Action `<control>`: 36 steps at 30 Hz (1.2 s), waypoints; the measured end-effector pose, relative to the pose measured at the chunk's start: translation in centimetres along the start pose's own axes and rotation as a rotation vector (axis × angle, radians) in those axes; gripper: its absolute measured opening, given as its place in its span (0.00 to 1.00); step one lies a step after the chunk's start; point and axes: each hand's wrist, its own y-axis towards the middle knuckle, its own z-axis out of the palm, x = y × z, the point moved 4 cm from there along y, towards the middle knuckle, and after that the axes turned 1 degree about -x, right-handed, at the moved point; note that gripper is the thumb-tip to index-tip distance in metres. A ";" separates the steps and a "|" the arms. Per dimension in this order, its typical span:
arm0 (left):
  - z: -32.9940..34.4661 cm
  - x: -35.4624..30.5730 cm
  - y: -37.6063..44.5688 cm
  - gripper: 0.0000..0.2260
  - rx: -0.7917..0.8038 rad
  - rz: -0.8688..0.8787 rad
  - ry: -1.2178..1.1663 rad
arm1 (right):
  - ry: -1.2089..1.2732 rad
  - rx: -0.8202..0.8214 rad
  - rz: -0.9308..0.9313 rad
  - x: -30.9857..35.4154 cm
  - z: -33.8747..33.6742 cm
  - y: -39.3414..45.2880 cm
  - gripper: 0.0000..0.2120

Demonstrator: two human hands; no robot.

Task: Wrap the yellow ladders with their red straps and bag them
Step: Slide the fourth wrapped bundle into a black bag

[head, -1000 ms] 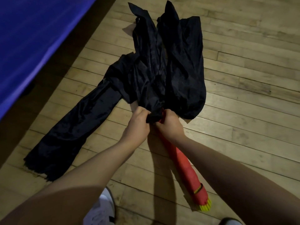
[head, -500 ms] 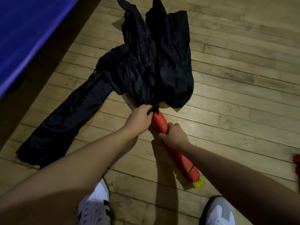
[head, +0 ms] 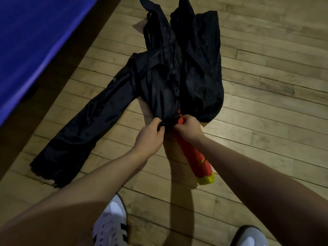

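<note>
Dim wooden plank floor (head: 266, 121) — blue mat (head: 35, 41) (upper left).

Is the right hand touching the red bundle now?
Touching. In the head view the right hand is curled around the top of the red bundle, right at the opening of the black bag.

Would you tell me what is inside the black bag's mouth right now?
The far end of the red-wrapped ladder bundle enters the black bag, whose mouth both hands pinch. How deep it reaches is covered by fabric.
</note>
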 end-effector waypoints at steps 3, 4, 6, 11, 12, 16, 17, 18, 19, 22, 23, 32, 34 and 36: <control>0.4 -0.3 0.3 0.10 0.049 0.063 0.146 | -0.202 0.003 -0.026 -0.6 0.8 1.1 0.14; 0.7 -0.4 0.4 0.12 0.057 0.088 0.211 | -0.262 0.021 -0.026 -0.8 1.0 1.1 0.17; 0.9 -0.6 0.9 0.14 0.004 0.141 0.300 | -0.359 0.034 -0.063 -0.9 1.1 0.7 0.23; 0.8 -1.9 2.2 0.23 0.007 0.180 0.245 | -0.584 0.016 -0.060 -2.7 0.2 -2.5 0.31; 0.9 -2.1 2.3 0.24 0.018 0.162 0.252 | -0.646 0.039 -0.045 -3.5 0.0 -3.4 0.31; 2.1 -2.9 1.8 0.21 0.084 0.082 0.194 | -0.771 0.071 -0.019 -5.6 -1.0 -5.0 0.28; 2.4 -3.1 1.6 0.20 0.100 0.060 0.180 | -0.745 0.085 0.007 -5.9 -1.1 -5.2 0.27; 2.5 -3.2 1.5 0.19 0.107 0.039 0.178 | -0.672 0.101 0.037 -6.1 -1.1 -5.3 0.25; 2.6 -3.4 1.5 0.18 0.097 0.026 0.191 | -0.556 0.118 0.064 -6.3 -1.0 -5.4 0.23; 1.9 -3.1 2.1 0.16 -0.012 -0.008 0.194 | -0.182 0.149 0.086 -5.5 -0.7 -5.4 0.18; 1.5 -2.7 2.4 0.14 -0.054 -0.022 0.164 | -0.114 0.152 0.083 -5.0 -0.5 -5.3 0.18; -2.8 -2.5 4.3 0.09 -0.245 0.096 -0.099 | -0.014 0.088 0.012 -1.9 1.8 -4.4 0.14; -2.4 -2.6 4.2 0.09 -0.188 0.097 -0.123 | -0.055 0.052 -0.014 -1.8 1.6 -4.3 0.14; -2.3 -2.7 4.1 0.10 -0.168 0.153 -0.042 | -0.102 0.008 -0.054 -1.4 1.3 -4.0 0.15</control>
